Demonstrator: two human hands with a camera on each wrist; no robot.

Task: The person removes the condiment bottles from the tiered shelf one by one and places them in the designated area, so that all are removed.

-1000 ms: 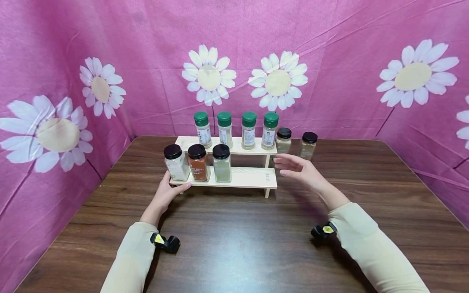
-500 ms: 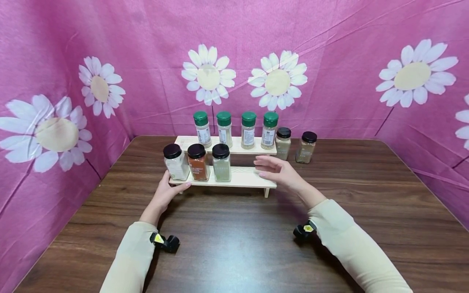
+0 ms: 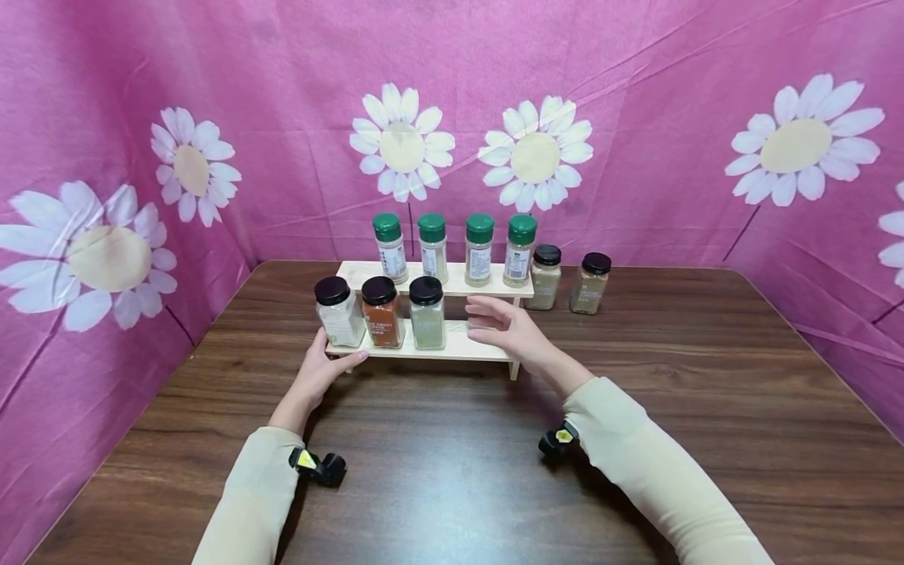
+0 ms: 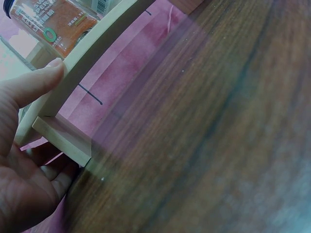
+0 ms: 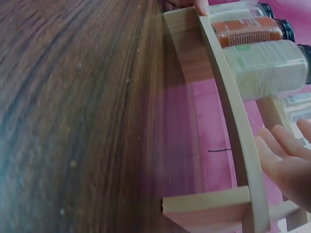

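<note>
A pale two-tier wooden spice rack (image 3: 476, 347) stands on the table. My left hand (image 3: 318, 375) grips the left end of its lower shelf, thumb (image 4: 41, 83) on the front edge and fingers around the end by the leg (image 4: 65, 141). Black-lidded jars stand on that shelf: a white one (image 3: 342, 320), a red-orange one (image 3: 384, 320) and a pale green one (image 3: 428, 322). Over the bare right part of the shelf is my right hand (image 3: 510, 329), fingers slightly bent and apart from the green jar. Nothing is in that hand.
Several green-capped shakers (image 3: 479, 255) line the upper shelf. Two brownish black-lidded jars, a nearer-in one (image 3: 545, 281) and an outer one (image 3: 590, 287), stand on the wooden table (image 3: 438, 471) right of the rack. A pink flowered cloth (image 3: 297, 141) hangs behind.
My right hand has moved left, from beside the rack's right end to over the lower shelf near the green jar. My left hand keeps its grip; the jars stay put.
</note>
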